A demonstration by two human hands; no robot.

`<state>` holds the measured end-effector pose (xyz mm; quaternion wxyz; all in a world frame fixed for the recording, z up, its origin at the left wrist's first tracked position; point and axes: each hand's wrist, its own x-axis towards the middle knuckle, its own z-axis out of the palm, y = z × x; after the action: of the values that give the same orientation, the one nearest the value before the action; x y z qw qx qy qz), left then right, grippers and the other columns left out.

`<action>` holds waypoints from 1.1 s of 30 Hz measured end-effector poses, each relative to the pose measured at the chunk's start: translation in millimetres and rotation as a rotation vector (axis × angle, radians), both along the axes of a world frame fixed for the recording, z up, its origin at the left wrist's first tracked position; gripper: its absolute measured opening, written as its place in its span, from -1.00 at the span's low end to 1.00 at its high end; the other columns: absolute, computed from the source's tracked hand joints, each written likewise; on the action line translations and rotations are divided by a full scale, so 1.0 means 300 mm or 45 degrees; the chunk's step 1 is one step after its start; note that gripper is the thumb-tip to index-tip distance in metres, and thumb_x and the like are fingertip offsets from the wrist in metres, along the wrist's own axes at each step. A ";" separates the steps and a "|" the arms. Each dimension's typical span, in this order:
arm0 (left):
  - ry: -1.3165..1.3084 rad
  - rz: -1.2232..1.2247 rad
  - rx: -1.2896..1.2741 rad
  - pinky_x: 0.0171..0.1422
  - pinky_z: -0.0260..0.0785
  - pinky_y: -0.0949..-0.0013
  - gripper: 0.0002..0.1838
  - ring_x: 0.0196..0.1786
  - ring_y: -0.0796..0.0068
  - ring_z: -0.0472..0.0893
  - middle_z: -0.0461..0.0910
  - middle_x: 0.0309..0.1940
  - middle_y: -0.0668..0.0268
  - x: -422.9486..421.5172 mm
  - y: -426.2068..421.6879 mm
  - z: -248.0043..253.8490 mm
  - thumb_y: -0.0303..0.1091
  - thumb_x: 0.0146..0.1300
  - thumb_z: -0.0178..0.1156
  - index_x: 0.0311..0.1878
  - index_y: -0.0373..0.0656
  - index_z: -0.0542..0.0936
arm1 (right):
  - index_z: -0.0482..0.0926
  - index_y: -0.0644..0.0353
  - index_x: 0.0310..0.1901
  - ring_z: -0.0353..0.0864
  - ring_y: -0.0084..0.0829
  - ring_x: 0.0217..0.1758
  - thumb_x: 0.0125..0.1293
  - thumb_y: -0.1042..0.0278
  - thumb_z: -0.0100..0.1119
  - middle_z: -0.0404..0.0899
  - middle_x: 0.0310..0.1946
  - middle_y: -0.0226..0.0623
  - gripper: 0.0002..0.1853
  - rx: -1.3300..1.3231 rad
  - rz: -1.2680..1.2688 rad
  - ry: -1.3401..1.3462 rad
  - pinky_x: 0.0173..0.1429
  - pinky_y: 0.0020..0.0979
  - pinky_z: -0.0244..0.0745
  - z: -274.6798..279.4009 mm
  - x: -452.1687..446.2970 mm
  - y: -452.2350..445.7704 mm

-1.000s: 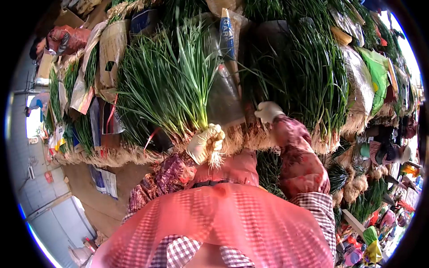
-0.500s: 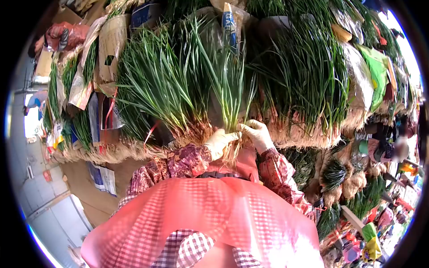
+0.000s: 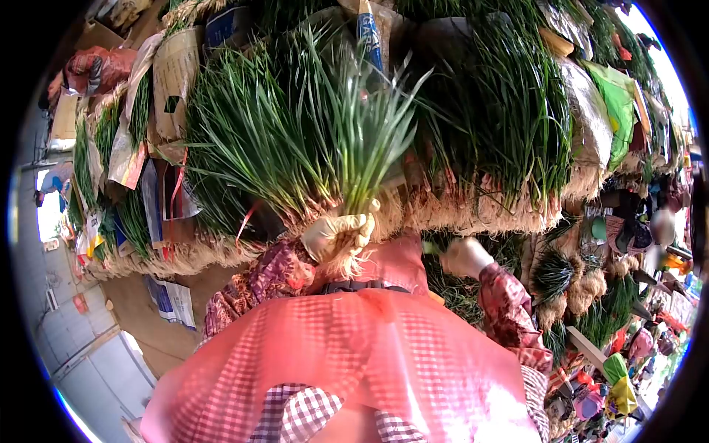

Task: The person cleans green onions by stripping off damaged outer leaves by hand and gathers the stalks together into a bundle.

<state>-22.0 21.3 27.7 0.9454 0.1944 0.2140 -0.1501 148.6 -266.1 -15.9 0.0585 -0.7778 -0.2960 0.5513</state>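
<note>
My left hand [image 3: 338, 235], in a pale glove, is closed around the lower stems of a bunch of onion-like greens [image 3: 369, 140]. Its long leaves fan upward, and pale stringy roots hang below my fingers. Off to the right, my right hand [image 3: 467, 258], also gloved, is blurred by motion with its fingers curled in. A small smeared green bit shows at its fingertips; what it is I cannot make out. Close beside the held bunch, on the left, lies a larger heap of the same greens [image 3: 258, 133], with reddish stem bases.
Another thick row of greens [image 3: 509, 118] with roots facing me lies to the right. Plastic sacks [image 3: 587, 107] and cardboard [image 3: 176, 81] stand among the piles. More bundles [image 3: 554, 284] lie lower right. A red apron [image 3: 347, 347] covers my lap.
My right hand has left the bunch and swung to the right and down. My left hand has shifted slightly left with the bunch, whose leaves now lean more to the right.
</note>
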 end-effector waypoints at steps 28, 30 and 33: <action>0.201 0.289 0.211 -0.43 0.40 0.46 -0.85 -0.48 0.50 0.54 0.52 -0.34 0.29 0.001 -0.095 -0.098 -0.54 0.22 0.18 -0.22 -0.08 0.46 | 0.42 0.08 0.23 0.66 -0.13 -0.13 0.24 0.15 0.13 0.64 -0.14 -0.06 -0.48 0.374 -0.113 -0.679 -0.06 -0.20 0.55 -0.230 0.002 0.323; 0.157 0.207 0.284 -0.26 0.51 0.38 -0.86 -0.29 0.40 0.61 0.55 -0.29 0.23 -0.002 -0.103 -0.138 -0.61 0.21 0.14 -0.24 -0.11 0.50 | 0.47 0.16 0.17 0.63 -0.07 -0.05 0.19 0.22 0.18 0.63 -0.14 -0.01 -0.51 0.046 0.052 -0.632 0.03 -0.21 0.53 -0.405 0.033 0.422; 0.242 0.299 0.495 0.03 0.53 0.27 -0.85 -0.08 0.30 0.62 0.60 -0.15 0.15 0.007 -0.125 -0.163 -0.66 0.19 0.13 -0.23 -0.19 0.55 | 0.59 0.25 -0.12 0.66 -0.34 -0.29 0.25 0.27 0.20 0.66 -0.35 -0.16 -0.75 0.317 -0.615 0.073 -0.16 -0.40 0.57 -0.208 0.057 0.413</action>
<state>-19.7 -16.3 -21.2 0.8768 0.3317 0.3480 -0.0129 165.8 -142.2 -78.5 0.2918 -0.7967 -0.1655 0.5027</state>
